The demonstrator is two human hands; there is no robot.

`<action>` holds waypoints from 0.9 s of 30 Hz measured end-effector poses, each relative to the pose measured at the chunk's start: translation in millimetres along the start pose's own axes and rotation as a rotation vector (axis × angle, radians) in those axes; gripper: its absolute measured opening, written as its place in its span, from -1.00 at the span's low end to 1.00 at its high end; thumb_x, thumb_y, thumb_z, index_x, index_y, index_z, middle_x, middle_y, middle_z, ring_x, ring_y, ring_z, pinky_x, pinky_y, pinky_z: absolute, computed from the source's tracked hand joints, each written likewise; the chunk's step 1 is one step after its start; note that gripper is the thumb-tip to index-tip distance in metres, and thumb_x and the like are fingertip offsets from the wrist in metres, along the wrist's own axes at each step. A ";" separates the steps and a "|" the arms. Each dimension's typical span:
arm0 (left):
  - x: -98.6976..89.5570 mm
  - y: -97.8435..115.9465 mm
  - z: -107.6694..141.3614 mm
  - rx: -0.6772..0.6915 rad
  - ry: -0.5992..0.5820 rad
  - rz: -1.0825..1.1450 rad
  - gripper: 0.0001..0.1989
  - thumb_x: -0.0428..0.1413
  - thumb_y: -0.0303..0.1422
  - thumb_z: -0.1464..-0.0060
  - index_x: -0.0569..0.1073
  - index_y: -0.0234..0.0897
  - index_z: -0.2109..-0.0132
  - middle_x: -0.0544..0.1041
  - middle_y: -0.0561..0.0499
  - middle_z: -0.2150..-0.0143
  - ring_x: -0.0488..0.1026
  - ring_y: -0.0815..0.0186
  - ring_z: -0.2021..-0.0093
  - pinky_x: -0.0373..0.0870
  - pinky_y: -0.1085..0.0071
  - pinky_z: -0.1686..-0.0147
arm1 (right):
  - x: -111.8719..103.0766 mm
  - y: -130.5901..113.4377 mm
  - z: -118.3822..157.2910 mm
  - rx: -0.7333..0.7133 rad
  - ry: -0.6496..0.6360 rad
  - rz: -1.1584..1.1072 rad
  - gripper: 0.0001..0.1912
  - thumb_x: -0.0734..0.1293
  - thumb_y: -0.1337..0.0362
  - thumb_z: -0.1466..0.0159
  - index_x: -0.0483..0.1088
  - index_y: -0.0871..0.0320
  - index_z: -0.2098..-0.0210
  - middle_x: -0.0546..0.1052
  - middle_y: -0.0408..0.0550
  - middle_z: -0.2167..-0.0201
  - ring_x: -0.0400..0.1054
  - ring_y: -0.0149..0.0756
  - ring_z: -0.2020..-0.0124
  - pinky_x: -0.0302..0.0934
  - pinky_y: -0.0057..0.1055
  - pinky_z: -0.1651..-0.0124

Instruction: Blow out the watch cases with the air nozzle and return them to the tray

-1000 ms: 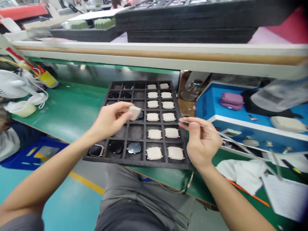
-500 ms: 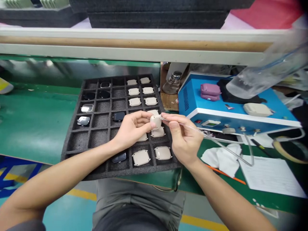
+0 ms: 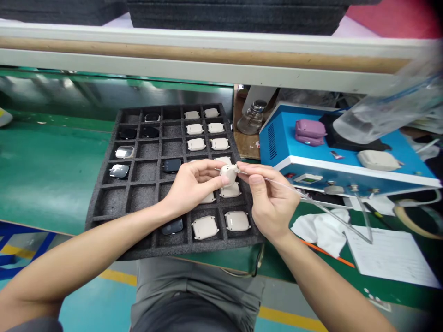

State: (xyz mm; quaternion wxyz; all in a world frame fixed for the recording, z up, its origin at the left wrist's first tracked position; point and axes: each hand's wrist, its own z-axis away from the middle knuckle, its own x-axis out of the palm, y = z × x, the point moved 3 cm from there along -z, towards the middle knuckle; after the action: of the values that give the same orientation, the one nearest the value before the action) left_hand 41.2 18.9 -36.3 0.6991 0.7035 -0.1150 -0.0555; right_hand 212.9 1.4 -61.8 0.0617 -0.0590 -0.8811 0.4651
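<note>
My left hand [image 3: 195, 184] pinches a cream watch case [image 3: 227, 174] between thumb and fingers, holding it tilted above the foam tray [image 3: 100, 184]. My right hand [image 3: 272, 196] is closed on a thin clear tube [image 3: 284, 186], whose tip meets the right edge of the watch case. Whether the tip enters the case I cannot make out. The tube runs right toward the blue machine [image 3: 284, 147]. Below the hands, the tray's compartments hold several cream cases [image 3: 205, 227] on the right and dark-faced ones [image 3: 119, 171] on the left.
On the blue machine lie a purple case [image 3: 310, 131], a cream piece [image 3: 377, 160] and a clear plastic cylinder [image 3: 367, 120]. A glass bottle [image 3: 252, 119] stands behind. White cloth [image 3: 323, 230], an orange stick [image 3: 328, 253] and paper [image 3: 394, 258] lie right. A shelf edge [image 3: 207, 64] crosses above.
The watch case has turned in my left hand and is more tilted now. Both hands keep their grip. The view has shifted slightly.
</note>
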 end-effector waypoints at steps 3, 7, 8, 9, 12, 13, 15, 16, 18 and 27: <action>-0.3 0.0 0.3 0.006 0.000 -0.013 -0.60 0.44 -0.27 0.05 0.65 -0.34 0.06 0.72 -0.11 0.10 0.68 0.17 0.14 0.59 0.28 0.02 | 0.1 0.2 0.1 -0.003 0.006 0.001 -0.86 0.34 0.22 -0.41 0.57 0.04 0.17 0.65 -0.01 0.17 0.59 -0.09 0.02 0.54 -0.03 -0.03; -1.0 0.1 0.8 0.003 0.001 -0.029 -0.59 0.44 -0.26 0.04 0.65 -0.34 0.05 0.72 -0.12 0.08 0.67 0.16 0.13 0.59 0.28 0.02 | 0.2 0.0 0.1 -0.005 0.006 0.010 -0.86 0.34 0.22 -0.41 0.57 0.05 0.18 0.65 -0.01 0.17 0.59 -0.09 0.03 0.54 -0.04 -0.03; -1.1 0.2 0.8 0.003 0.002 -0.034 -0.59 0.44 -0.25 0.04 0.65 -0.34 0.05 0.72 -0.12 0.08 0.67 0.15 0.12 0.58 0.28 0.02 | 0.2 -0.1 0.0 -0.006 0.004 0.010 -0.86 0.34 0.22 -0.41 0.57 0.05 0.18 0.65 -0.01 0.17 0.59 -0.09 0.03 0.54 -0.04 -0.03; -1.1 0.5 0.8 0.005 0.002 -0.039 -0.59 0.44 -0.25 0.04 0.65 -0.34 0.05 0.72 -0.13 0.07 0.67 0.14 0.12 0.58 0.28 0.01 | 0.3 -0.2 -0.1 -0.009 0.003 0.006 -0.86 0.34 0.22 -0.41 0.57 0.06 0.18 0.65 -0.01 0.18 0.59 -0.09 0.03 0.54 -0.04 -0.03; -0.9 1.5 0.8 0.018 -0.002 -0.052 -0.60 0.43 -0.24 0.03 0.66 -0.33 0.05 0.71 -0.13 0.04 0.66 0.12 0.09 0.58 0.27 0.00 | 0.3 -0.6 -0.1 -0.014 0.003 -0.012 -0.86 0.35 0.24 -0.41 0.58 0.05 0.18 0.64 -0.01 0.18 0.58 -0.08 0.03 0.53 -0.02 -0.03; -0.8 1.8 0.7 0.023 -0.002 -0.055 -0.61 0.42 -0.24 0.02 0.67 -0.32 0.05 0.71 -0.12 0.03 0.66 0.11 0.07 0.58 0.26 0.00 | 0.2 -0.7 -0.1 -0.014 0.005 -0.012 -0.86 0.35 0.24 -0.41 0.58 0.04 0.18 0.64 0.00 0.17 0.58 -0.08 0.02 0.53 -0.01 -0.04; -0.6 2.3 0.6 0.030 0.001 -0.061 -0.62 0.41 -0.24 0.01 0.67 -0.30 0.05 0.70 -0.12 0.02 0.66 0.11 0.06 0.58 0.26 -0.01 | 0.0 -0.9 0.2 -0.010 0.007 0.002 -0.86 0.34 0.23 -0.41 0.58 0.04 0.18 0.64 0.01 0.16 0.57 -0.08 0.02 0.53 0.00 -0.04; -0.6 2.5 0.6 0.033 0.003 -0.062 -0.63 0.41 -0.24 0.01 0.68 -0.30 0.05 0.70 -0.11 0.03 0.66 0.11 0.06 0.58 0.26 -0.01 | -0.1 -1.0 0.3 -0.006 0.007 0.012 -0.86 0.34 0.23 -0.41 0.58 0.03 0.18 0.64 0.01 0.15 0.57 -0.08 0.02 0.53 0.01 -0.04; -0.5 2.4 0.7 0.033 0.007 -0.065 -0.64 0.42 -0.25 0.01 0.68 -0.30 0.06 0.71 -0.11 0.03 0.66 0.11 0.08 0.58 0.26 0.01 | -0.5 -1.1 0.6 -0.002 0.003 0.023 -0.86 0.34 0.22 -0.40 0.58 0.03 0.18 0.63 0.01 0.14 0.57 -0.08 0.02 0.53 0.01 -0.05; -1.5 1.1 0.5 0.031 0.004 -0.046 -0.62 0.43 -0.24 0.03 0.68 -0.29 0.05 0.70 -0.14 0.02 0.66 0.11 0.07 0.57 0.26 0.00 | 0.0 -0.3 -1.1 -0.002 -0.008 0.019 -0.86 0.34 0.24 -0.40 0.58 0.04 0.17 0.63 0.02 0.14 0.56 -0.10 0.02 0.53 -0.03 -0.03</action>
State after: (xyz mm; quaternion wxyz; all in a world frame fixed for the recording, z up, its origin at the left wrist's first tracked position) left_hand 39.6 18.8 -35.4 0.6868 0.7169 -0.0984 -0.0682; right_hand 213.0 2.2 -60.9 0.0535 -0.0656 -0.8813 0.4649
